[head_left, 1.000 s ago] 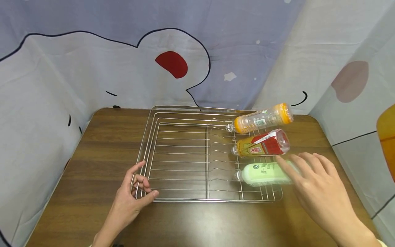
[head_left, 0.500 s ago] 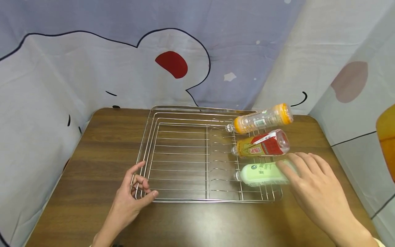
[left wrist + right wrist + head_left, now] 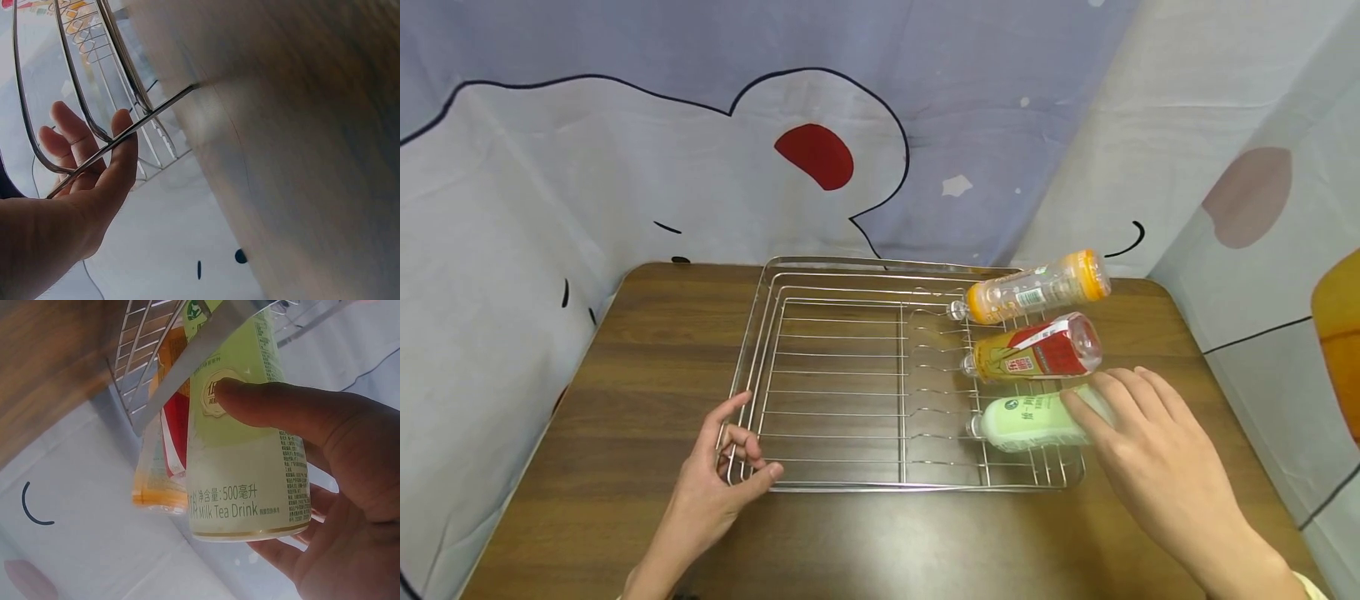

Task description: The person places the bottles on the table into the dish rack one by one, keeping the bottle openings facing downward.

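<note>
A wire rack point(image 3: 901, 367) of shiny metal stands on the table with three plastic bottles lying across its right end, necks pointing left. My left hand point(image 3: 718, 479) holds the rack's front left corner, thumb and fingers around the wires in the left wrist view. At the front right, my right hand point(image 3: 1157, 458) grips the base end of a pale green milk tea bottle point(image 3: 1030, 421); its thumb lies across the label in the right wrist view. Just behind lies a red and amber labelled bottle point(image 3: 1037, 347). Farthest back is a clear bottle with orange bands point(image 3: 1037, 293).
The brown wooden table point(image 3: 865, 550) extends around the rack, with rounded back corners. A printed curtain point(image 3: 700, 167) hangs close behind it and along both sides. The bottles' bases stick out past the rack's right side.
My right hand has moved slightly left along with the green milk tea bottle, which has turned a little, shifting its label. My left hand stays at the rack's corner.
</note>
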`<action>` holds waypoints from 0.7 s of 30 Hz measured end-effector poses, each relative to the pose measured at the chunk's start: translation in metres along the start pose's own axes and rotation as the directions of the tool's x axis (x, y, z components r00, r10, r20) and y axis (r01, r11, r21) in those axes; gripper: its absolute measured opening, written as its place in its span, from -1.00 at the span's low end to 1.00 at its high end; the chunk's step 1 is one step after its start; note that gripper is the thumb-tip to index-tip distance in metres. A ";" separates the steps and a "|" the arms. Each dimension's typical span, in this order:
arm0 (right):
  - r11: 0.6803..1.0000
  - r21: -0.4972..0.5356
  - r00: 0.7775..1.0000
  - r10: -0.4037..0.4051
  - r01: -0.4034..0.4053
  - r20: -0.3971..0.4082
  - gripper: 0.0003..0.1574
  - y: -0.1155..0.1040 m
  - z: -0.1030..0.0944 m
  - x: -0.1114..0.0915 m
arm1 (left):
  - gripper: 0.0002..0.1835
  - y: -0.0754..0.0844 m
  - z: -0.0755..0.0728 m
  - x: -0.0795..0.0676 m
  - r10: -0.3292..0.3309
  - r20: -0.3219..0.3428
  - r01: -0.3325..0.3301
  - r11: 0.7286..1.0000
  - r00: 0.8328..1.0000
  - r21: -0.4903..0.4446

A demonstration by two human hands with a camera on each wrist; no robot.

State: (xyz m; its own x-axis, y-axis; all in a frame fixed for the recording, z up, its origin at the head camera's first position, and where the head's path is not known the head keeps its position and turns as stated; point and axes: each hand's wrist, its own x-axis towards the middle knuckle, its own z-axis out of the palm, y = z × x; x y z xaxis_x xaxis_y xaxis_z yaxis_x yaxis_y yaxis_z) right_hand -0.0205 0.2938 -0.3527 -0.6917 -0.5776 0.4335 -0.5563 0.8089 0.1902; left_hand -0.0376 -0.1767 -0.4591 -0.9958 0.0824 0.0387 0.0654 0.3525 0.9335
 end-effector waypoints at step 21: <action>0.999 0.031 0.997 0.017 -0.015 -0.074 -0.36 -0.003 -0.004 0.003 | 0.00 0.000 0.001 0.000 0.022 -0.006 -0.022 0.999 1.000 0.024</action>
State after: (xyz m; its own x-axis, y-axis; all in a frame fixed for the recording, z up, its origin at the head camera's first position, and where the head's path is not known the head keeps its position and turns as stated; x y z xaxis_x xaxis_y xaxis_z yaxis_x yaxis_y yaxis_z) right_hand -0.0192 0.2905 -0.3480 -0.6650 -0.5542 0.5007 -0.5601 0.8135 0.1565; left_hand -0.0371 -0.1761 -0.4593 -0.9945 0.0849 0.0611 0.0885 0.3730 0.9236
